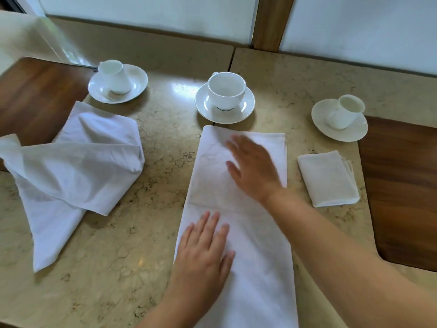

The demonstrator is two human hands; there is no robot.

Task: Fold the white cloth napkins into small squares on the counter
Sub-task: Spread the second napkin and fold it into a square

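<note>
A glossy beige stone counter (146,245) with dark wood insets (402,185) meets pale wall panels (142,13).

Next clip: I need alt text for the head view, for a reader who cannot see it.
Both hands lie flat on a long white napkin folded into a strip on a beige stone counter, the left hand near, the right hand farther. A finished folded square sits right, a rumpled pile of napkins left, with three white cups on saucers behind.
</note>
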